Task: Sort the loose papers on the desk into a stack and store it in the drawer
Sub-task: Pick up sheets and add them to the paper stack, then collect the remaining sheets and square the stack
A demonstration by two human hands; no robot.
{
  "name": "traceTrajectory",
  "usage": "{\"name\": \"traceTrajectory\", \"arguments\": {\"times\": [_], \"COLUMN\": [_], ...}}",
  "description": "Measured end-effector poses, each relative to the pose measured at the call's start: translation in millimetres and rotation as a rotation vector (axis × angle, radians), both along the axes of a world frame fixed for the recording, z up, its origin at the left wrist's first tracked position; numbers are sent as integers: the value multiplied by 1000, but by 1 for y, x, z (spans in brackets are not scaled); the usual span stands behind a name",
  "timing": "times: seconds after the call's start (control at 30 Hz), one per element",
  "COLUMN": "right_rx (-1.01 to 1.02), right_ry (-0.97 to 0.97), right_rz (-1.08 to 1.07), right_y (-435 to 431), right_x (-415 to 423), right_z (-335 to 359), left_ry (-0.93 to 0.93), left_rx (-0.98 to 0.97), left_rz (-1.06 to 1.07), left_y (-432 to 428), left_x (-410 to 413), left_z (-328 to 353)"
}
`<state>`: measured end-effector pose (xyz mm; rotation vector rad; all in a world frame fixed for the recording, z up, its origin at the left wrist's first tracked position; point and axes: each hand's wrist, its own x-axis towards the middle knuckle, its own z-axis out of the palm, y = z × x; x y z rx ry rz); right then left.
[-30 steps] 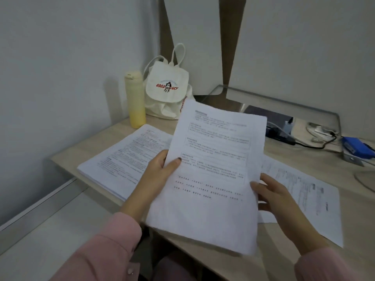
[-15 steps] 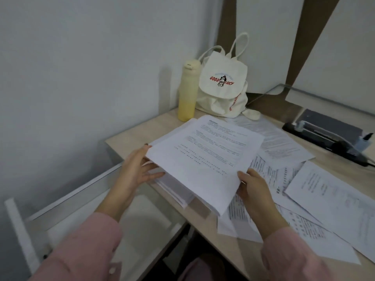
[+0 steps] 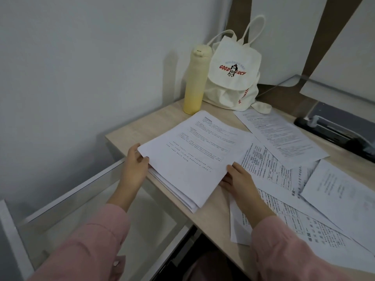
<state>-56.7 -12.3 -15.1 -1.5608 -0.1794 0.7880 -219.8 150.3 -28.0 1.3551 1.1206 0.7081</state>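
A stack of printed white papers (image 3: 188,159) lies at the front left corner of the wooden desk (image 3: 142,128), its near end hanging over the edge. My left hand (image 3: 135,165) holds the stack's left corner, fingers curled against the sheets. My right hand (image 3: 239,179) grips the right edge, thumb on top of the top sheet. Several loose printed sheets (image 3: 284,171) lie overlapping on the desk to the right. Below and left of the desk stands an open drawer (image 3: 97,216) with pale walls; nothing shows inside it.
A yellow bottle (image 3: 195,82) and a cream cloth backpack (image 3: 233,74) stand at the back against the wall. A dark flat device (image 3: 341,128) sits at the back right. White wall closes the left side.
The sheet I held up in both hands has come down onto the stack at the desk's left corner. The view swung left and down, showing the open drawer.
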Motion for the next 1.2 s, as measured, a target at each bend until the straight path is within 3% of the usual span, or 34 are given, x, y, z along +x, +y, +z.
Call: {"name": "traceTrajectory", "arguments": {"times": [0.27,0.43,0.6,0.77,0.83,0.9,1.03,1.2], "right_rx": [-74,-155,-350,-830,-997,-1093,-1137,-1082], "right_ry": [-74,-357,-618,-808,-792,-953,-1106,-1179], "right_rz": [101,29,-46,22,81,154,40,1], "right_y": [-8,-64,-141,-214,-240,-262,-287,-298], "right_x": [8,27,57,85,86,84,74,74], "right_z": [11,21,26,14,7,-4,-3,-3], "left_ry": [193,263,209,196,274,377,599,828], "left_rx": [207,445,609,605,602,640,792,1219], "left_rz": [-6,-4,-257,-640,-809,-951,-1053,-1047], "left_y": [0,-26,-76,-138,-166,-191,-223,-241], "left_x": [6,11,44,89,110,131,164,189], "left_z": [2,16,26,20,17,17,15,15]}}
